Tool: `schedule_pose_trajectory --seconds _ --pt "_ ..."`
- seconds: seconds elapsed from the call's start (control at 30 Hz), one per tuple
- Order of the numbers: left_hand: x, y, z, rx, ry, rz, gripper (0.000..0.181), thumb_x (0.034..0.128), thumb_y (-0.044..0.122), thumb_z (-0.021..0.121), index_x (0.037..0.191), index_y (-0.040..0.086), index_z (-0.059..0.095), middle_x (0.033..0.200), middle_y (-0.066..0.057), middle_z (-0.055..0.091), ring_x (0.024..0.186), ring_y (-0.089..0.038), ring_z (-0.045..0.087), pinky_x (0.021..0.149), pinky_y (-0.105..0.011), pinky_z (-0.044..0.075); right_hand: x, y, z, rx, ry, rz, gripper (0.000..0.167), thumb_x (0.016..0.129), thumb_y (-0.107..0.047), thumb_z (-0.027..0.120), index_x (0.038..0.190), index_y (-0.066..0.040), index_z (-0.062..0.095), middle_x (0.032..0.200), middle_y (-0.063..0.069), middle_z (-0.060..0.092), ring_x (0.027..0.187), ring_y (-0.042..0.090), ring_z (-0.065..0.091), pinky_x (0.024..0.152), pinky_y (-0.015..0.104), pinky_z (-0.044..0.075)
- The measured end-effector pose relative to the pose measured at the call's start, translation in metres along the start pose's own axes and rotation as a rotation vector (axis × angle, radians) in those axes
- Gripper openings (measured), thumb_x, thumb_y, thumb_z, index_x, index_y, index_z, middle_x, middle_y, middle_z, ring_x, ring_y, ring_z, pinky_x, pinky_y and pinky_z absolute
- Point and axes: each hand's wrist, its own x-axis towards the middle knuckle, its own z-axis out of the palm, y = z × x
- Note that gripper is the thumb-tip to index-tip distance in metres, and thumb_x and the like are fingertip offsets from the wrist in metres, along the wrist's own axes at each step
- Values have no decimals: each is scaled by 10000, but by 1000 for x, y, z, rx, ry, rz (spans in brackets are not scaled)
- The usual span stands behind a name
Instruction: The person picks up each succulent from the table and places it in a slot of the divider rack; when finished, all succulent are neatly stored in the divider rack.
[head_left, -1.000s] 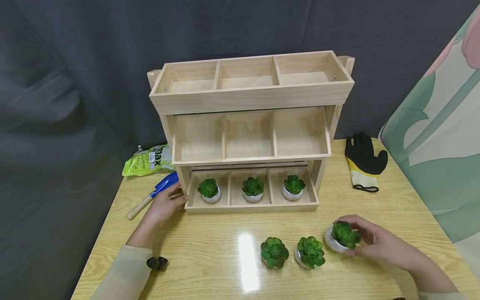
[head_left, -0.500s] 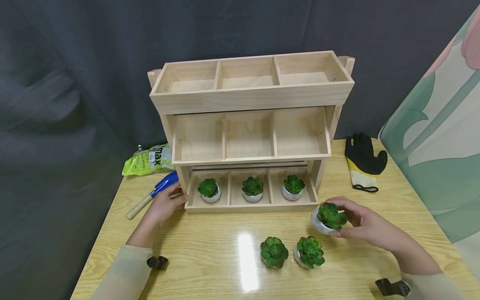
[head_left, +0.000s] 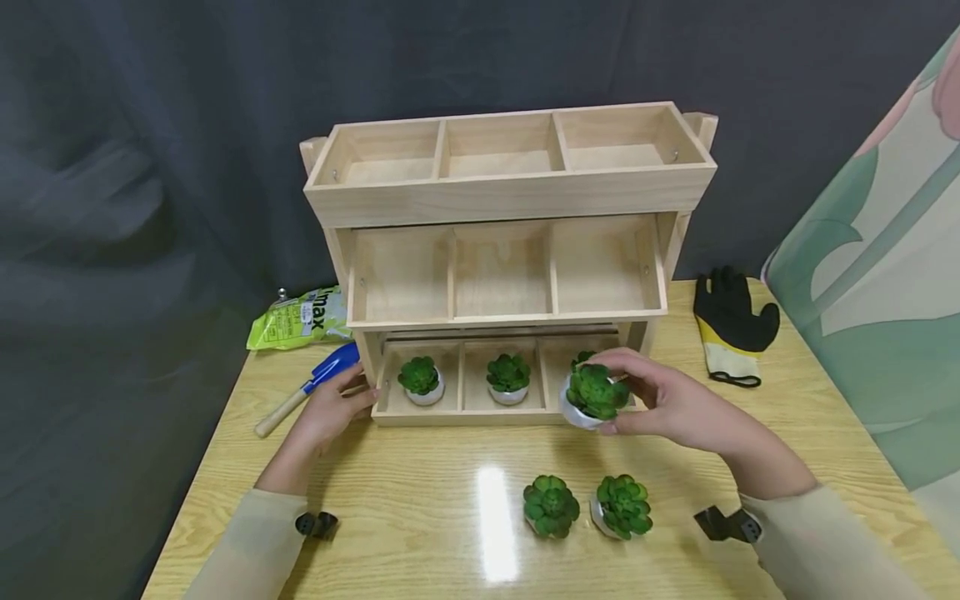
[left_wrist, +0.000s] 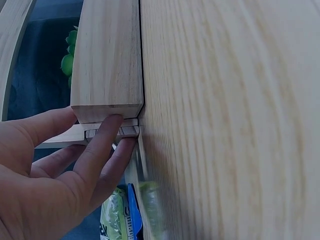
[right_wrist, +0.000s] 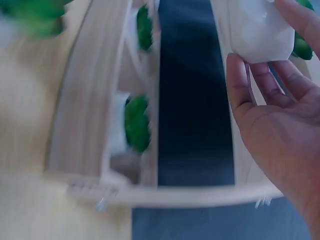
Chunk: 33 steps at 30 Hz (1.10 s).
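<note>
"Potted succulent (head_left: 588, 398): where is it?"

"Above the tabletop (head_left: 405, 500), held in the air just in front of the right end of the wooden stand (head_left: 510, 198), by its lowest tier (head_left: 450, 419)."

"And the hands?"

"The right hand (head_left: 675, 404) has it pinched from the right side, thumb against fingers. The left hand (head_left: 330, 412) rests slightly bent, parted fingers against the stand's left end."

"Any neighbours?"

"Three shelved plants (head_left: 508, 379), one to a compartment, the right one mostly hidden behind the held one. Two loose plants (head_left: 551, 506) sit nearer, on the tabletop."

"How will it handle?"

"Light, I'd guess, and stiff. The white pot (right_wrist: 262, 35) looks hard and smooth, so it might slip from dry fingertips, and chip on a wooden edge if it's ceramic. I can't tell the material."

"Where would you hold it?"

"Low round the pot's wall, thumb opposite fingers. The green leaves (head_left: 600, 390) would probably bend or pull loose, so I'd keep off them."
</note>
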Motion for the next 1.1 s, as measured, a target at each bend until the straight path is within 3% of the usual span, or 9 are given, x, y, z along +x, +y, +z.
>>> schedule_pose_trajectory --seconds 0.17,0.3,0.5,0.6,0.77,1.1 --pt "-1 0 0 -16 -3 1 728 1082 139 639 1709 124 270 1665 -302 403 1509 -499 473 1129 -512 577 31 -20 8 51 -37 -30 637 938 -61 809 1503 -205 552 1414 56 562 1167 137 637 985 261 585" --pt "-1 0 1 -18 0 -4 725 1085 135 632 1710 123 265 1669 -299 397 1515 -498 465 1138 -511 572 54 -41 14 17 -48 -77 655 928 -57 817 1515 -188 561 1427 59 591 1161 146 664 964 299 614" --pt "0 1 1 -16 6 -10 717 1086 139 629 1709 132 274 1669 -288 401 1519 -490 462 1144 -503 568 91 -71 25 14 -35 -48 669 892 -130 881 1487 -233 593 1437 4 601 1242 208 641 1055 420 610" --pt "0 1 1 -8 7 -14 717 1087 137 626 1710 130 270 1668 -293 399 1520 -495 457 1148 -509 564 110 -81 30 36 -25 -39 671 884 -115 885 1486 -193 600 1459 31 585 1292 249 620 1116 458 594" --pt "0 2 2 -7 4 -15 720 1087 127 626 1710 127 266 1668 -302 393 1519 -507 452 1152 -524 557 139 -96 33 5 16 -68 652 885 -93 870 1481 -130 609 1440 71 579 1330 273 586 1152 442 569" --pt "-1 2 1 -4 1 -11 724 1089 117 619 1714 134 254 1670 -301 389 1516 -510 454 1149 -522 559 191 -113 46 -39 78 -44 672 907 -126 860 1509 -97 563 1418 97 575 1283 261 605 1132 397 565"
